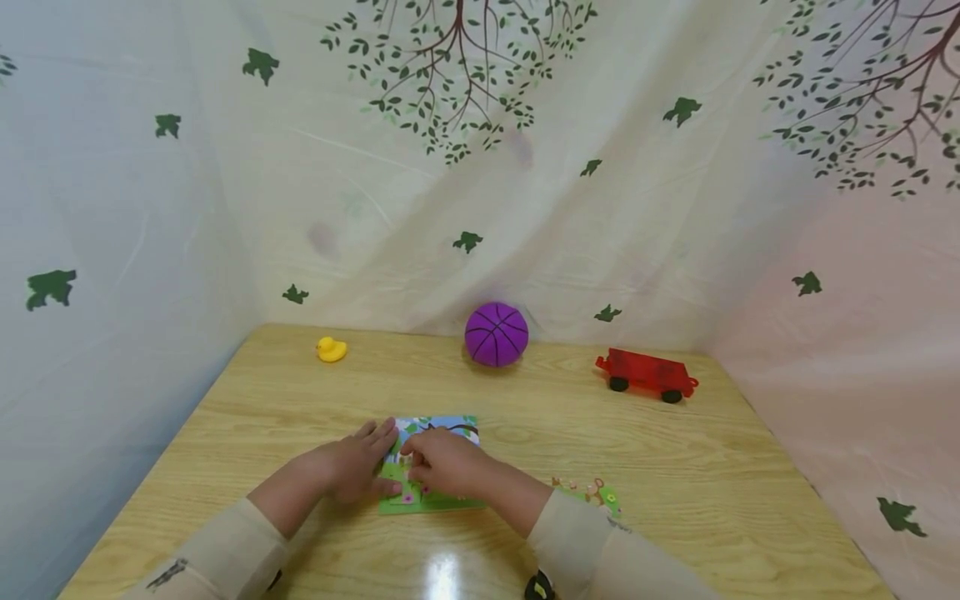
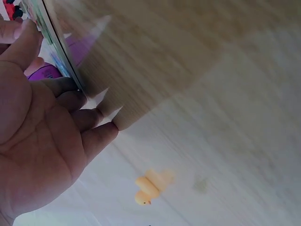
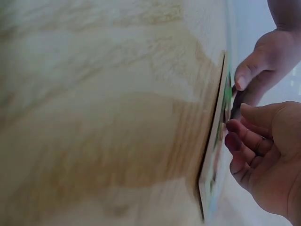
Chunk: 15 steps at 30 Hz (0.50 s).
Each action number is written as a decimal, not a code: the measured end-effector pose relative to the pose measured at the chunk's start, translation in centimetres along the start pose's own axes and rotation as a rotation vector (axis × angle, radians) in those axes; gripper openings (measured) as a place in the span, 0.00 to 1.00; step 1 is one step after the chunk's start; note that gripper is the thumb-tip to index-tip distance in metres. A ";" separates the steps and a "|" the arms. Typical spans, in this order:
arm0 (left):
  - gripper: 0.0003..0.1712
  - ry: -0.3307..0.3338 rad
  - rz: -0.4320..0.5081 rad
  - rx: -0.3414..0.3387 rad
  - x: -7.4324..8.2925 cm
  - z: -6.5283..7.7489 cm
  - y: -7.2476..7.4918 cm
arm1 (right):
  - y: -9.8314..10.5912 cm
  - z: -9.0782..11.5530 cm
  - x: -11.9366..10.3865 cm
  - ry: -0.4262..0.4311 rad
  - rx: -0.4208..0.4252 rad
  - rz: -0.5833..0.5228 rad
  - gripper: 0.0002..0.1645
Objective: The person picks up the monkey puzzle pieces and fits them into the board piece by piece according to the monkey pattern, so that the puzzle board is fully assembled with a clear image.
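Observation:
A flat, brightly printed picture board, which looks like a puzzle, lies on the wooden table in the head view. My left hand rests along its left side, fingers stretched out and thumb on the lower left corner. Over the board's middle is my right hand, its bent fingertips touching the printed surface. In the right wrist view the right hand has its thumb apart from the fingers, and no held thing shows between them. The left wrist view shows the left hand's fingers at the board's edge.
Colourful printed pieces lie right of the board, partly behind my right forearm. Along the back stand a yellow rubber duck, a purple basketball and a red toy wagon. A leaf-printed curtain encloses the table.

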State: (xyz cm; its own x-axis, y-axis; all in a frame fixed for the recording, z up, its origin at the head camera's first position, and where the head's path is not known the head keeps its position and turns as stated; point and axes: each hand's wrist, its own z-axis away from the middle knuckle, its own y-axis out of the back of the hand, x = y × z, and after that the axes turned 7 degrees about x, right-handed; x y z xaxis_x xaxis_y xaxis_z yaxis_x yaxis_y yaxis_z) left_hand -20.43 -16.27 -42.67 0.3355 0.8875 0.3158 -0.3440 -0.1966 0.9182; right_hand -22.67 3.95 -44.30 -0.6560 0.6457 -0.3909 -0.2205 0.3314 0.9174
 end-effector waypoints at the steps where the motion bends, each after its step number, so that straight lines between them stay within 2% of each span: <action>1: 0.52 -0.002 -0.003 0.002 0.0 0.0 -0.1 | 0.1 0.1 0.1 0.031 0.002 0.012 0.19; 5: 0.51 -0.020 -0.004 0.007 -0.2 -0.1 -0.2 | 0.4 0.9 0.4 0.164 -0.006 0.118 0.15; 10: 0.52 -0.007 0.001 -0.018 -0.4 -0.2 -0.3 | 0.8 2.3 0.2 0.325 -0.033 0.337 0.13; 12: 0.52 0.004 0.004 -0.031 -0.4 -0.3 -0.3 | 0.9 2.8 0.0 0.370 -0.034 0.406 0.14; 15: 0.53 0.007 0.006 -0.042 -0.6 -0.4 -0.3 | 1.1 3.3 -0.3 0.393 -0.041 0.464 0.18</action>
State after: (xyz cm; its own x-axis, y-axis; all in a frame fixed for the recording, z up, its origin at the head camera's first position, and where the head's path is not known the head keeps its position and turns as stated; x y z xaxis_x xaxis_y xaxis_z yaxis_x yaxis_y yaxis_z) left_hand -20.84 -16.58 -43.18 0.3275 0.8891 0.3197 -0.3828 -0.1844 0.9052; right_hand -20.31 6.41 -43.46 -0.9058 0.4119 0.0998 0.1295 0.0448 0.9906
